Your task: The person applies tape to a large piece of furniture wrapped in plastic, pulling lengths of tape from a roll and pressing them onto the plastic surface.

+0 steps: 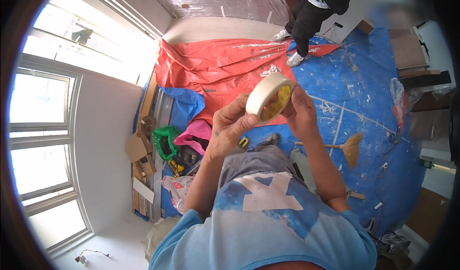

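A roll of cream masking tape [264, 93] with a yellow inner core is held up in front of my chest, tilted so its core faces right. My left hand [233, 122] grips its lower left side, the thumb lying along the near edge. On the other side, my right hand [302, 108] pinches the roll's right edge between thumb and fingers. Some of the right fingers are hidden behind the roll. No loose tape end can be made out.
Blue sheeting [354, 126] and a red tarp [215, 64] cover the floor. A broom [352, 149] lies to the right. Green and pink bags [165, 143] sit at the left, near cardboard pieces [139, 148]. Another person [309, 23] stands at the back by a plastic-wrapped panel [230, 4].
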A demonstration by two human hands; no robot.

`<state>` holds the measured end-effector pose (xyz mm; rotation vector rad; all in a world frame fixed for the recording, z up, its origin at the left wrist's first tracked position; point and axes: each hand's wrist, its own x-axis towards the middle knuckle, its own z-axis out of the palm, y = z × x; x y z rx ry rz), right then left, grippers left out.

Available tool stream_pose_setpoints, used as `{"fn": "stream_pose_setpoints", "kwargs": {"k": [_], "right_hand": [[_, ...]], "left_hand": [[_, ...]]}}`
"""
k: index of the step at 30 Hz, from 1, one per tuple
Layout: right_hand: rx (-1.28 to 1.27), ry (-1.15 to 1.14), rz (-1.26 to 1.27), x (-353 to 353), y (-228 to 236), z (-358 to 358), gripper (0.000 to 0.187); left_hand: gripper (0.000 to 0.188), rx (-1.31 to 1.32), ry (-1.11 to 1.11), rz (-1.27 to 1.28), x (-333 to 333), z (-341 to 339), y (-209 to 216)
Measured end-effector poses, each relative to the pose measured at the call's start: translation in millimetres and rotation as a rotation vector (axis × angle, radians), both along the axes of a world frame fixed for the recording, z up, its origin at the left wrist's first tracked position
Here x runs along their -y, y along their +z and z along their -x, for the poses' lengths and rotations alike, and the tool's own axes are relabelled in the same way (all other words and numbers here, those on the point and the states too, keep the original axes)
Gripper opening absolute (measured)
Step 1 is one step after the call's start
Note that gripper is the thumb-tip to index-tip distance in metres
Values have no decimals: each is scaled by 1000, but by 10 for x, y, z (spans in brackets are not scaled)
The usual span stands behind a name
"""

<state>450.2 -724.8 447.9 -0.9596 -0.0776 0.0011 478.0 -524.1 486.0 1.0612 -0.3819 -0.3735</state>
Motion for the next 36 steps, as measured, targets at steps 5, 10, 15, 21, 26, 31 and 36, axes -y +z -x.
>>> {"fn": "stream_pose_setpoints", "kwargs": {"k": [5, 10, 15, 21, 26, 31, 36], "right_hand": [[329, -225, 394, 338, 348, -332, 51], [467, -196, 608, 510, 570, -818, 55], [417, -197, 767, 494, 541, -1683, 50], [422, -141, 816, 138, 388, -3315, 43], [417, -206, 812, -383, 274, -4854, 41], [351, -330, 938, -829, 453, -5831, 38], [250, -400, 1119, -980, 420, -6581, 27]], "left_hand": [[47, 5, -58, 3, 231, -236, 27], [33, 65, -73, 111, 442, -776, -44], [40, 133, -205, 503, 419, -1647, -499], [53, 8, -18, 503, 33, -3209, -871], [47, 241, 144, 118, -587, -4681, -563], [43, 356, 343, -300, -870, -5769, -461], [44, 482, 422, -504, -705, -6507, -496]]}}
